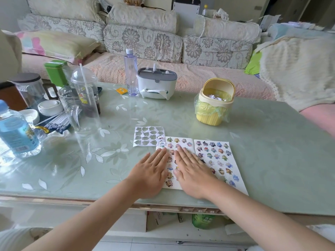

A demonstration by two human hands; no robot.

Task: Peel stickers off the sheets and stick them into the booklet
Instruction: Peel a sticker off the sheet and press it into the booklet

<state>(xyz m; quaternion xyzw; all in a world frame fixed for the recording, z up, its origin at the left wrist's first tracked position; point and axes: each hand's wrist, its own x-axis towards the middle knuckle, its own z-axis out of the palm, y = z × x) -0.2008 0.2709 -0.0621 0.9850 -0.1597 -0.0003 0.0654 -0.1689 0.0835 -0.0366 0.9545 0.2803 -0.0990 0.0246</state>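
Pressing booklet [222,166] with flat, empty left hand [150,171] and right hand [192,171], sheet [149,136] lying just beyond them, nearer the left.

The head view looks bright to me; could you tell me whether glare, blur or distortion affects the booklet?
In the head view the booklet is evenly lit and sharp; glare whitens the table mainly at far left, by the blue bottle; wide-angle distortion bows the sofa and table edge.

Sheet [149,136] behind booklet [213,156], touching
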